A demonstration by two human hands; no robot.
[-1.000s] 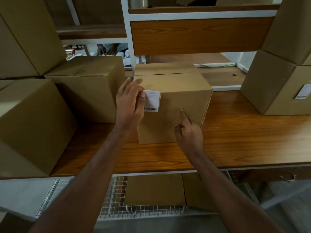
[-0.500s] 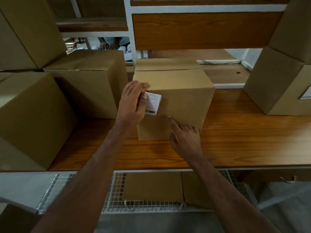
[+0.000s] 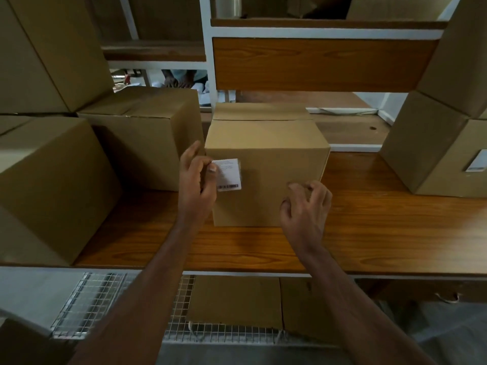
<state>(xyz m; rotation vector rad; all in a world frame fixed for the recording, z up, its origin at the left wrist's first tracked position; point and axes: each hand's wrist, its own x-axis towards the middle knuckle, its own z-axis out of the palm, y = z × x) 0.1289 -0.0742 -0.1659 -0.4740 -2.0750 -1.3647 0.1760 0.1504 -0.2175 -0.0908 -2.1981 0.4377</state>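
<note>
The white label (image 3: 228, 174), with a barcode along its lower edge, lies flat against the front face of a cardboard box (image 3: 271, 143), high up near that face's left corner. The left hand (image 3: 196, 180) holds it by its left edge. The thumb tip sits on the paper and the other fingers curl in beside it at the corner of the box, with the index finger raised above them.

The right hand (image 3: 305, 206) is off to the right of the label, in front of the lower right part of the same face. Its fingers are curled in a claw and grip nothing. Whether the fingertips touch the cardboard cannot be told.

The box stands upright on the wooden table (image 3: 369, 219), its top flaps closed.

Just left of the left hand stands a second box (image 3: 142, 133), and nearer the person on that side is a large box (image 3: 47, 185). Well to the right of the right hand are stacked boxes (image 3: 432, 154), one bearing its own label (image 3: 477, 161).

Below the forearms, flat cardboard (image 3: 234, 301) lies on a wire shelf (image 3: 100, 301). Above and beyond the hands, a tape roll (image 3: 228, 6) stands on an upper shelf (image 3: 316, 23).
</note>
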